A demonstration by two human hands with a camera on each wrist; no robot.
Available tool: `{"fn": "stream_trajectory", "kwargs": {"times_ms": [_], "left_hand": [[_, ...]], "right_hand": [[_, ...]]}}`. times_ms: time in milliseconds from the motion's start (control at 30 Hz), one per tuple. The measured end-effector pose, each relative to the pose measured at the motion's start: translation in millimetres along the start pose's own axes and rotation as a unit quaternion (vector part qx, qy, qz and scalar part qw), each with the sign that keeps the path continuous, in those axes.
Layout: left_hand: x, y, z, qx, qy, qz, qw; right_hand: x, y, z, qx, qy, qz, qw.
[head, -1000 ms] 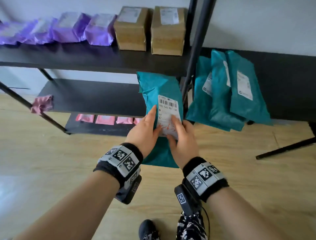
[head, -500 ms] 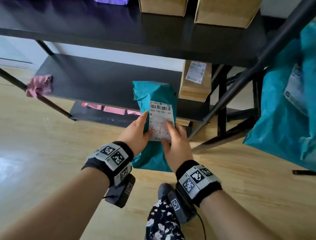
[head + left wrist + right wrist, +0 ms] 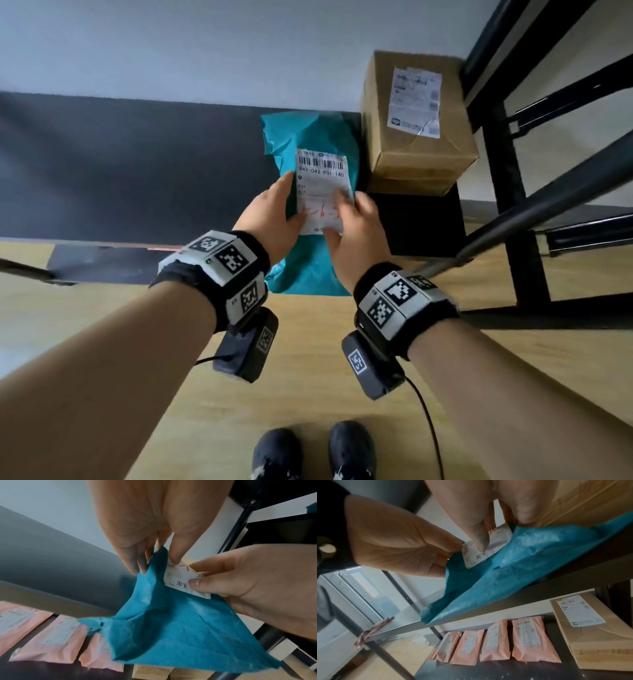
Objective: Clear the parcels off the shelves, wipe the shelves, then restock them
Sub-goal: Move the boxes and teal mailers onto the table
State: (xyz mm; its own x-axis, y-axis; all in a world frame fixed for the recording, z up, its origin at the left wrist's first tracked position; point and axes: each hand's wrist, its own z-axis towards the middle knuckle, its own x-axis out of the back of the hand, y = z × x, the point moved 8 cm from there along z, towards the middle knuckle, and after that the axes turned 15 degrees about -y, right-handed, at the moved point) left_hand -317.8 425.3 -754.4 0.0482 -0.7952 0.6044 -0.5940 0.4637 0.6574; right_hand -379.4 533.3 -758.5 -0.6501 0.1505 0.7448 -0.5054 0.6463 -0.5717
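A teal plastic mailer (image 3: 310, 260) with a white barcode label (image 3: 322, 186) sits in both my hands, its far end over the black middle shelf (image 3: 137, 171). My left hand (image 3: 270, 214) pinches its left edge, thumb on the label. My right hand (image 3: 352, 222) pinches the label's lower right. The left wrist view shows the mailer (image 3: 171, 635) hanging wrinkled below my left hand (image 3: 154, 563) and my right hand (image 3: 223, 582). In the right wrist view the mailer (image 3: 513, 568) drapes over the shelf's front edge under my right hand (image 3: 488, 536).
A brown cardboard box (image 3: 414, 120) stands on the shelf just right of the mailer. Several pink mailers (image 3: 488, 642) and a flat brown box (image 3: 590, 628) lie on the bottom shelf. A pink cloth (image 3: 373, 630) hangs at the shelf's left corner. Black frame bars (image 3: 513, 205) rise on the right.
My view has dropped from the top shelf to the middle one. Both hands carried the teal mailer forward, so its far end now reaches over the shelf beside the brown box.
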Motion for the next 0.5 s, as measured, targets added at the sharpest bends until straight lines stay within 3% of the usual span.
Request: {"fn": "stream_trajectory", "kwargs": {"times_ms": [133,333,500], "left_hand": [[13.3,-1.5,31.9,0.004,-0.024,0.055,0.998],[26.8,-2.4,48.2,0.001,-0.009,0.213,0.977],[28.2,-11.6,51.5,0.031,-0.03,0.274,0.961]], "right_hand": [[4.3,1.3,36.6,-0.016,0.0,-0.029,0.999],[8.5,-9.2,80.5,-0.029,-0.007,-0.054,0.998],[10.1,-13.8,85.7,-0.043,-0.01,-0.078,0.996]]}}
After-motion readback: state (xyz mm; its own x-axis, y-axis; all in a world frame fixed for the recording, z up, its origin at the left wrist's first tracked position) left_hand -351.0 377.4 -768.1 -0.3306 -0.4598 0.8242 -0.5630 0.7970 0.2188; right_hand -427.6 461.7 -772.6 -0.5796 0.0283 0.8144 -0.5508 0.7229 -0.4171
